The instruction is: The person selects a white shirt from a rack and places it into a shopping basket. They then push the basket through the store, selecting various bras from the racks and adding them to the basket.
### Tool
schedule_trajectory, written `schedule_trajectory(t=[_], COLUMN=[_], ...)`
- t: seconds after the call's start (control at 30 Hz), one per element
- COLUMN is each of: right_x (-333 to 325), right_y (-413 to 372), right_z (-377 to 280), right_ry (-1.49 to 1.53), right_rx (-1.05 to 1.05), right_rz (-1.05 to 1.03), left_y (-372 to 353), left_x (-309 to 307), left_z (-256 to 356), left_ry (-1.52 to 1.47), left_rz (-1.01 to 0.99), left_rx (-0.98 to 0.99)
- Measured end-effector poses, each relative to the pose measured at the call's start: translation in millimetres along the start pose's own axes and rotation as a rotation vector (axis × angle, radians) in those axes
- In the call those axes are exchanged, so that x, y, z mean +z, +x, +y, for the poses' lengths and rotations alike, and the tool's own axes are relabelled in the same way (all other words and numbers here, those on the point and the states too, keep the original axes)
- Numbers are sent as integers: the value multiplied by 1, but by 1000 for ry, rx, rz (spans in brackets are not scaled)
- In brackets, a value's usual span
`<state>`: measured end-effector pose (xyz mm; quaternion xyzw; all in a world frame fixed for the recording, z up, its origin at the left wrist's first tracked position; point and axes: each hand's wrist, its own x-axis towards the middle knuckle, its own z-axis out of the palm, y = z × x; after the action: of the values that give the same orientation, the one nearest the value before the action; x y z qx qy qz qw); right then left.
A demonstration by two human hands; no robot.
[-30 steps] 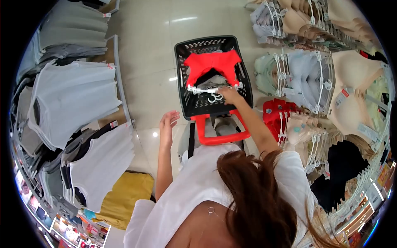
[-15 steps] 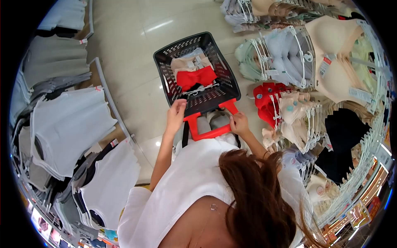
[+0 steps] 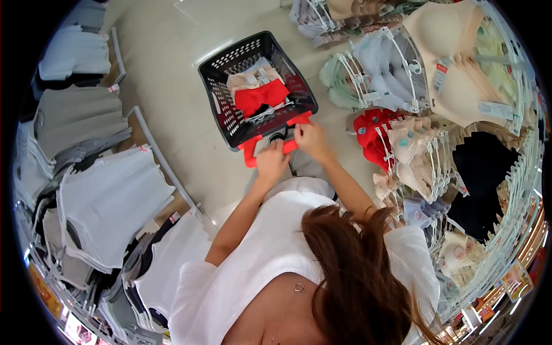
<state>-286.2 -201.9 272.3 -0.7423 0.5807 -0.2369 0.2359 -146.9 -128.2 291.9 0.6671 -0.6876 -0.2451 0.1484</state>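
In front of my body is a black shopping basket [image 3: 214,123] with perforated walls and a red handle [image 3: 249,154]. My left hand [image 3: 272,161] is wrapped round the middle of the handle's near bar. Closed on the handle's right part is my right hand [image 3: 311,140]. Inside the basket lie a red bra [image 3: 261,98] and beige bras [image 3: 238,82] with tags, along with a white hanger [image 3: 267,112]. Something black shows under the red bra, too covered to name.
Racks of bras on hangers line the right side, with beige bras [image 3: 454,69], red bras [image 3: 371,138] and black garments [image 3: 483,164]. On the left, white tops [image 3: 112,201] and grey tops [image 3: 80,118] hang by metal rails [image 3: 164,155]. A shiny tiled floor [image 3: 155,75] runs between.
My left hand has moved from beside the basket's near left corner onto the handle and closed there. The handle has swung up and the basket has shifted slightly left and away.
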Motion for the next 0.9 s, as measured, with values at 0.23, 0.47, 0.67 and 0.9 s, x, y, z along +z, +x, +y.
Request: schedule_trajectory(t=[0.23,0.47,0.67,0.9], right_x=[31,46,34,-202], right_y=[60,130,178,171], right_z=[-12,-14,31,30], right_ry=[-10,161,598,479], right_rx=[12,-21,-90,45], right_rz=[53,-71,-367,216], left_y=[66,131,170,193], left_x=[-32,-41,-46,-68], left_z=[-33,-60,-71,-76], left_ry=[147,303,342,242], left_rz=[70,189,164,-260], left_rx=[-41,-80,-85,-213])
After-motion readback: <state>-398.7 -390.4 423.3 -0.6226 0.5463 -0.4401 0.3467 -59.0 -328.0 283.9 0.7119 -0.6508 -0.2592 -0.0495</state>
